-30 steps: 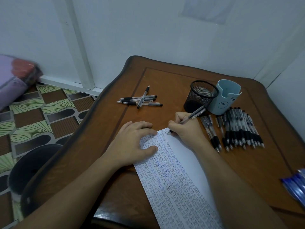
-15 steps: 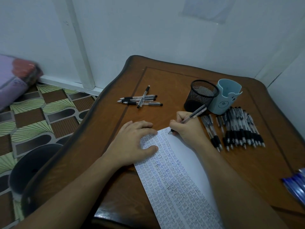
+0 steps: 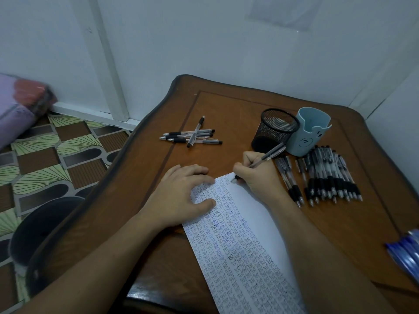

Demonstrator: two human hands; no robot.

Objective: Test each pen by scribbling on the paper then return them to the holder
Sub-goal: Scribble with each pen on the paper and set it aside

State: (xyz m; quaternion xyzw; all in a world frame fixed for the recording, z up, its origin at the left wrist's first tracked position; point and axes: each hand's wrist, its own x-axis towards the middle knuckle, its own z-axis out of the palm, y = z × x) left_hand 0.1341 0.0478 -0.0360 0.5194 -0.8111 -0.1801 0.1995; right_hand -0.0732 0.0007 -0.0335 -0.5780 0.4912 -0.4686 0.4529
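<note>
Head view: my right hand (image 3: 258,175) pinches the pen (image 3: 268,156) between thumb and curled fingers. The tip is on the paper (image 3: 249,223) near its top edge, at 9 o'clock from my knuckles, and the barrel slants away toward 2 o'clock. Its far end overlaps the foot of the black mesh holder (image 3: 275,130), which touches the pale blue holder (image 3: 310,132) at its 3 o'clock. A row of pens (image 3: 328,177) lies on the surface (image 3: 226,105) at 3 o'clock from this hand, and a small pile of pens (image 3: 192,137) at 10 o'clock.

My fingers hide the pen's grip section. The paper's near end is cut off by the frame. I cannot see inside the blue holder, and the blue things (image 3: 405,252) at the right edge are too blurred to identify.

My left hand (image 3: 181,196) lies flat, palm down, holding nothing, its relaxed fingers and thumb pressing the paper's left edge. The heel of my right hand rests on the paper's right side.
</note>
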